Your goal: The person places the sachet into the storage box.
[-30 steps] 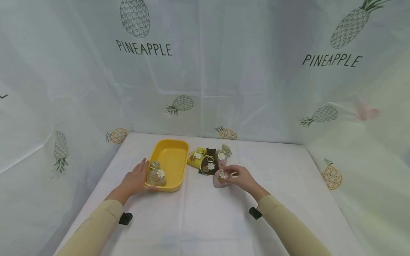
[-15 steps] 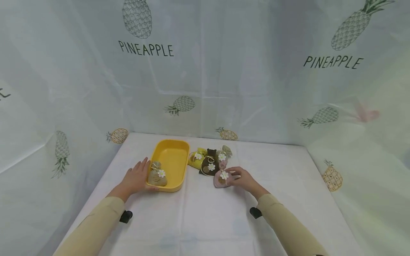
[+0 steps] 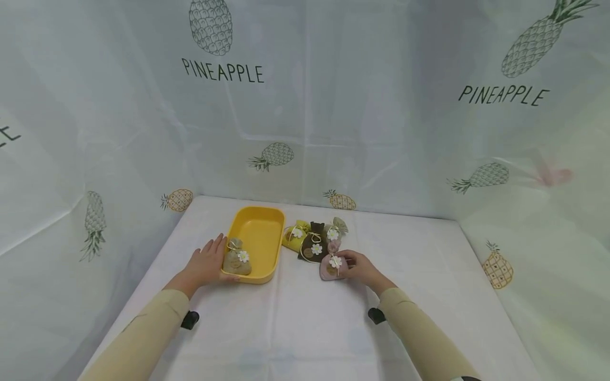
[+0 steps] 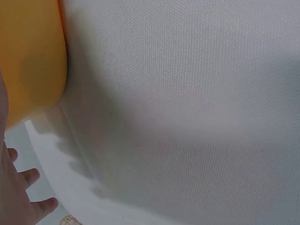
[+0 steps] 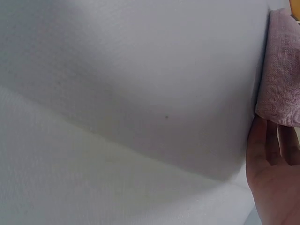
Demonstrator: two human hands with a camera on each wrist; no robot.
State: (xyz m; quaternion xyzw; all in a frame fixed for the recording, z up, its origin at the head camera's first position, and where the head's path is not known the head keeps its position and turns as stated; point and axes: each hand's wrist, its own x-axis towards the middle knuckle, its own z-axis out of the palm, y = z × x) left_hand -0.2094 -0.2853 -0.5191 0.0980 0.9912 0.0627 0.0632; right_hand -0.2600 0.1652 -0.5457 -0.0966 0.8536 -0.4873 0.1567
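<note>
At the left of the table lies a yellow tray (image 3: pixel 261 233) with a beige drawstring pouch (image 3: pixel 235 260), trimmed with a white flower, in its near left corner. My left hand (image 3: pixel 205 262) rests against the tray's near left corner, fingers spread along the side and thumb at the front edge. My right hand (image 3: pixel 360 269) holds a pink pouch (image 3: pixel 329 269) by its right side, thumb in front and fingers near the neck. In the right wrist view, fingertips touch the edge of the pink cloth (image 5: pixel 282 70). The left wrist view shows the tray's outer wall (image 4: pixel 35 56).
Behind the pink pouch, a yellow pouch (image 3: pixel 292 241), a dark brown pouch (image 3: pixel 310 255) and a grey-green pouch (image 3: pixel 339 224) lie close together, right of the tray. A pineapple-printed curtain (image 3: pixel 357 132) stands behind the white table (image 3: pixel 314 328).
My right hand has shifted from the flower at the pink pouch's neck to the pouch's right side. My left hand stays at the tray. The head view has shifted slightly.
</note>
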